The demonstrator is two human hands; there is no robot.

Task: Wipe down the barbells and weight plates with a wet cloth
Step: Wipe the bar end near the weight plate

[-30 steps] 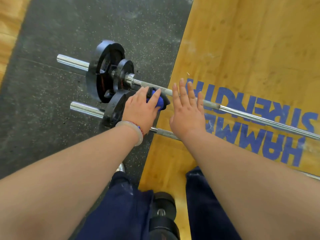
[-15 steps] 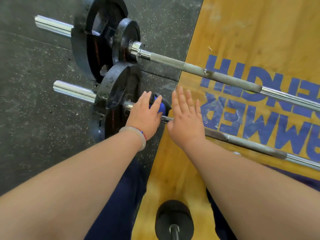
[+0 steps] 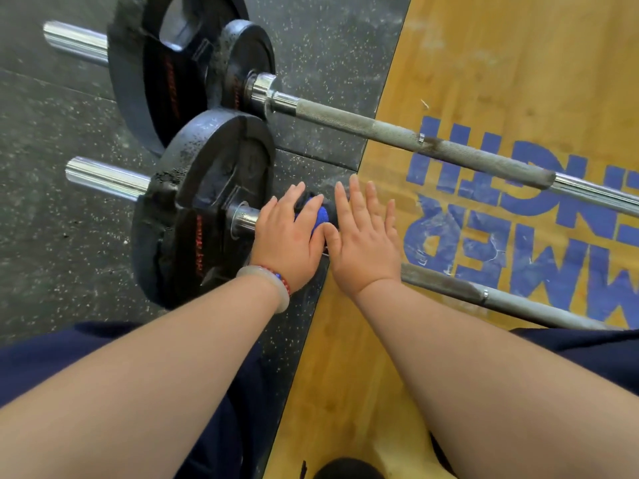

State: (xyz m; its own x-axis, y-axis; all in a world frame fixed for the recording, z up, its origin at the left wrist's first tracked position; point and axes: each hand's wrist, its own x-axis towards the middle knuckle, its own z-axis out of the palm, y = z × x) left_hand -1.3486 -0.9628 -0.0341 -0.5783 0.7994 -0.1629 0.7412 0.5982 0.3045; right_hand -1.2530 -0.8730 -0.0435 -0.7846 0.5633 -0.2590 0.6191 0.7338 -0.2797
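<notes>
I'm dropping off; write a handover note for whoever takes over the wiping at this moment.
Left hand: grips the blue cloth on the near barbell, beside its weight plate.
Right hand: open, fingers straight, flat over the same bar next to the cloth.
Far barbell and its plates lie beyond, touched by neither hand.
Done: cannot tell what is already wiped.
To do: wipe along the near bar, then plates and far bar.

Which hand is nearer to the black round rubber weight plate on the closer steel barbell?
Left. The left hand grips the blue cloth on the bar beside the black plate; the right hand, open, is farther along, past the cloth.
</notes>
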